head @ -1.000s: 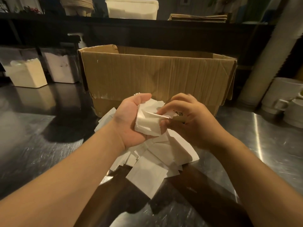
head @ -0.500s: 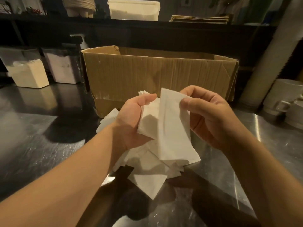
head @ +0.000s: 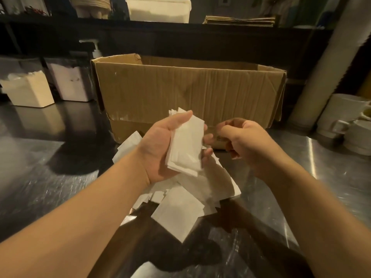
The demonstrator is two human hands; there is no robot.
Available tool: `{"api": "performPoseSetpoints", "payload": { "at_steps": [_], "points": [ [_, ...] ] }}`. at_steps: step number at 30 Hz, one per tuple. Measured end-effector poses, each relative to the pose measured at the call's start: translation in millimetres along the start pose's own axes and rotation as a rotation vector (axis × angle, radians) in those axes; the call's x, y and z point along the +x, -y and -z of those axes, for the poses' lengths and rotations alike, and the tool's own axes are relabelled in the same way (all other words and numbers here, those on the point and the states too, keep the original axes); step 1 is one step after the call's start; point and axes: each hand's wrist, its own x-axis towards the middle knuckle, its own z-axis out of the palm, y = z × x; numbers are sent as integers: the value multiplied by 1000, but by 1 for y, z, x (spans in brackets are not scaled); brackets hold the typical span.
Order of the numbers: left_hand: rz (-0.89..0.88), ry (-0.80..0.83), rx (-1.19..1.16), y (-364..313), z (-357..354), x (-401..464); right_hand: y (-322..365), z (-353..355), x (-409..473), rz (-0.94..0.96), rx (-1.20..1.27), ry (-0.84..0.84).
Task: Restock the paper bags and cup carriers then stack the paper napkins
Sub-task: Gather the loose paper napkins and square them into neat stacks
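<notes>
1. A small stack of napkins (head: 185,146), white, soft and oblong with squared corners, lies in the left hand (head: 160,149), thumb over its top edge and fingertips curled round its right side.
2. The right hand (head: 244,142) hangs just beside that stack, apart from it, fingers curled inward and holding nothing.
3. Beneath both hands a loose heap of napkins (head: 180,205) sprawls on the counter (head: 50,177), flat white sheets overlapping at many angles.
4. The counter is brushed steel, scratched and glossy, with dark shadows of the arms on it.
5. Just behind the heap stands an open cardboard box (head: 190,91), brown, corrugated and creased.
6. To its left stand two pale rectangular bins (head: 30,91); to the right, stacked white mugs (head: 349,121) beside a pale cylindrical column (head: 325,63).
</notes>
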Motion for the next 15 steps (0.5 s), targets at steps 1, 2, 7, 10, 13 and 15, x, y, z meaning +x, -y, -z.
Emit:
{"api": "performPoseSetpoints", "payload": {
  "at_steps": [1,2,7,10,13,15],
  "points": [
    [-15,-10,-25,-1,-1,-1,-3,4,5,-30,-148,30],
    [-25,-12,-56,-2,0,-1,-6,6,9,-71,-329,70],
    [-48,-94,-122,-4,6,4,-24,0,21,-182,-812,304],
    [-48,-111,-120,-3,5,5,-18,-5,15,-201,-651,272],
    [-42,-121,-111,-3,4,5,-17,-7,7,-169,-555,270],
    [-37,-125,-111,-3,4,4,-15,-8,1,-129,-473,289]
  ]
}}
